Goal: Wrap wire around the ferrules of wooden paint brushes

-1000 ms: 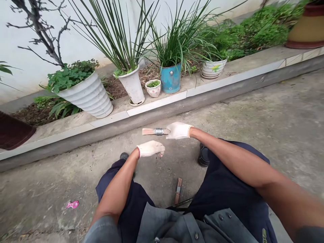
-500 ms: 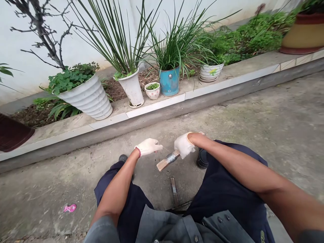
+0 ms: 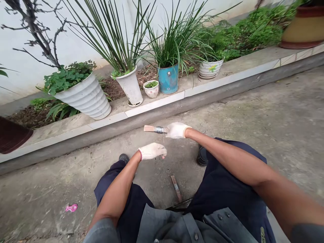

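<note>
My right hand (image 3: 177,130), in a white glove, grips one end of a flat wooden stick (image 3: 150,128) that has grey wire (image 3: 159,130) wound round its middle. The stick lies level and points left. A thin strand of wire runs down from the coil to my left hand (image 3: 152,151), also gloved, whose fingers are pinched on that strand a little below the stick. Both hands hover over the concrete ground between my knees.
A second wire-wrapped stick (image 3: 176,188) lies on the concrete (image 3: 265,111) between my legs. A raised kerb (image 3: 157,107) carries several potted plants, among them a ribbed white pot (image 3: 84,98) and a blue pot (image 3: 168,79). A pink scrap (image 3: 71,207) lies at left.
My right hand lifted the stick from a downward tilt back to level and pointing left. My left hand dropped slightly lower, with the wire strand stretched between them.
</note>
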Demonstrator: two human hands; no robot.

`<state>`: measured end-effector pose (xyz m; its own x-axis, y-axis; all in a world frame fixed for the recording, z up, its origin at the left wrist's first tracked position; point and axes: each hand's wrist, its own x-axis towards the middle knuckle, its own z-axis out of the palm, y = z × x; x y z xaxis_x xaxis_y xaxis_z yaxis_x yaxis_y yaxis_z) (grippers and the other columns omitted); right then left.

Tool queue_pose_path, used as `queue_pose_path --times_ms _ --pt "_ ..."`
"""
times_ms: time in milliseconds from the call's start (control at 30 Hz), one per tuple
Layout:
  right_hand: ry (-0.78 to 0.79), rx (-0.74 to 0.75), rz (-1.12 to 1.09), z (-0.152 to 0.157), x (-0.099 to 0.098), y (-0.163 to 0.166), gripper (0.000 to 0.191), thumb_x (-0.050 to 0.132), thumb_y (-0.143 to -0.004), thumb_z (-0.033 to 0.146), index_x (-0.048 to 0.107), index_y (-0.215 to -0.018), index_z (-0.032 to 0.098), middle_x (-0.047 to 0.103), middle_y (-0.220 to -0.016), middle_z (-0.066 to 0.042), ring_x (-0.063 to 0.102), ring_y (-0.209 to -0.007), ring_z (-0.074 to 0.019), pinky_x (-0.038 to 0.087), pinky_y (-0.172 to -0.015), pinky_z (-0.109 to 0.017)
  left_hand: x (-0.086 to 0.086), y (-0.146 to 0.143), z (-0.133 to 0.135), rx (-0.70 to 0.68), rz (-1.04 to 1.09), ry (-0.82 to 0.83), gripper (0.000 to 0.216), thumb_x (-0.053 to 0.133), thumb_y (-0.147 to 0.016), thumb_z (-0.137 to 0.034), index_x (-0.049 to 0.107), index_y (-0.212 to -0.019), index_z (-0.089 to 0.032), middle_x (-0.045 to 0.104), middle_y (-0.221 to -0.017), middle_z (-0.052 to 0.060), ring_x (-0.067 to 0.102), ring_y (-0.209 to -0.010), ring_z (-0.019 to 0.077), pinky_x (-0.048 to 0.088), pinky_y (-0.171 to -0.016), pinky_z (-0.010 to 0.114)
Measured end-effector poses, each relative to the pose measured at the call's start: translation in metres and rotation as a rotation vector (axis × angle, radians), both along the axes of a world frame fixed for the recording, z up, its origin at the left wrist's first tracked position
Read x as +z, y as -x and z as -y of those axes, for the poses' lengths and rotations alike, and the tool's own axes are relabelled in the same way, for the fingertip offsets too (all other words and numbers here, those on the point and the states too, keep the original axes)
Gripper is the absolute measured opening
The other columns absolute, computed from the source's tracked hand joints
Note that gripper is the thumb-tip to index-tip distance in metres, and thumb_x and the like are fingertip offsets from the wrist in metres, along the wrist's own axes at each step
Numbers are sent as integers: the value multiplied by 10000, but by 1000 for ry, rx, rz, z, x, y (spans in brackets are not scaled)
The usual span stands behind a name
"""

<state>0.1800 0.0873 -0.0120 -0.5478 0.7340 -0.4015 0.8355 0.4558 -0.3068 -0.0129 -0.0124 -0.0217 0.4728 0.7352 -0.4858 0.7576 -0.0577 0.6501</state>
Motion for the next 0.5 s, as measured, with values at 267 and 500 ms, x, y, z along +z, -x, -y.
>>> queue_pose_path --times_ms 267,500 --pt "574 154 -437 15 20 -39 294 709 -741 450 575 -759 190 667 -644 3 647 -572 -133 447 -545 -207 -13 18 -22 29 -122 -88 306 523 -886 -409 703 -801 -177 683 -742 10 539 -661 154 377 -637 251" --pt "295 487 325 33 -9 -24 185 750 -660 310 702 -714 140 706 -685 -86 700 -678 -253 522 -633 -336 -14 12 -20 11 -276 -150 395 492 -899 -479 639 -671 -192 644 -638 8 512 -565 143 326 -573 281"
